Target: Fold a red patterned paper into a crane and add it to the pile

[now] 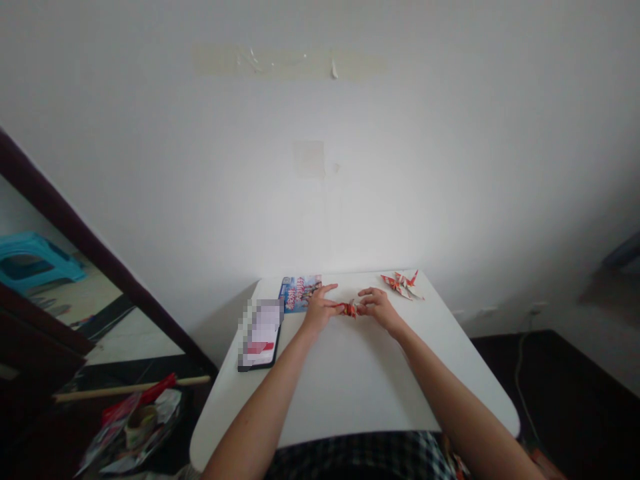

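Observation:
A small red-and-white piece of folded paper point(350, 309) is held low over the middle of the white table point(350, 380), between my two hands. My left hand point(320, 309) grips its left end with thumb and a finger, while another finger reaches out above it. From the other side, the fingertips of my right hand point(379, 309) pinch its right end. The exact grip is partly hidden and small. Beyond my right hand, red-and-white folded paper cranes point(403, 285) rest at the table's far right corner.
A phone point(261, 337) lies at the table's left edge, its screen blurred. Behind my left hand is a blue printed leaflet point(296, 295). The white wall point(400, 167) borders the table's far edge. On the floor at left sit a bag of litter point(143, 427) and a wooden stick point(195, 381).

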The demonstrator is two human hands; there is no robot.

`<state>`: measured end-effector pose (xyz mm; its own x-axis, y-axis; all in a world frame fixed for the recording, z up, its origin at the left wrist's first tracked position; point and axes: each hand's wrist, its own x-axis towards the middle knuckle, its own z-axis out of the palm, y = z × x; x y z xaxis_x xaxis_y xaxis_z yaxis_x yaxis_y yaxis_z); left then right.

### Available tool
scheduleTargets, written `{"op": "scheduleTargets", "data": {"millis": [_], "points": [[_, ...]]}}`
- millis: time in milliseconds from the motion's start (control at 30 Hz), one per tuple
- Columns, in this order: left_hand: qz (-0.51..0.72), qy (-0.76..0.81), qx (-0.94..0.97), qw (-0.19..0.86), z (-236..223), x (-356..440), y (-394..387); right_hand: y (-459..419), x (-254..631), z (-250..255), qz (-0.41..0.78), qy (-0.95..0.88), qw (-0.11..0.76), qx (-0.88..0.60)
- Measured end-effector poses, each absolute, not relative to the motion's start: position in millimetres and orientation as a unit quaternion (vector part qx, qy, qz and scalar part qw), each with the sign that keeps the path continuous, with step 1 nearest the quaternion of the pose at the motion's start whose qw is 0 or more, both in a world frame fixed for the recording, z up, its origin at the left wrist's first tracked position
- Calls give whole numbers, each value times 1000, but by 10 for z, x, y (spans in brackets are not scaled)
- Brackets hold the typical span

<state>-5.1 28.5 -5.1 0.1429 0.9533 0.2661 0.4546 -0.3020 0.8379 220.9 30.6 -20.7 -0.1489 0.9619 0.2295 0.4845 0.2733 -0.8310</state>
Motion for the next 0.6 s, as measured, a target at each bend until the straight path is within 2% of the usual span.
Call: {"op": "scheduleTargets", "data": {"millis": [200, 433, 600], "points": [[382, 495, 718, 306, -28, -88, 300, 303, 2240, -211, 307, -711, 367, -515], [426, 510, 689, 289, -51, -82, 309, 363, 2211, -288, 310, -664, 426, -530], [411, 508, 699, 289, -70, -96, 323, 340, 2229, -235, 299, -697, 388, -524]]}}
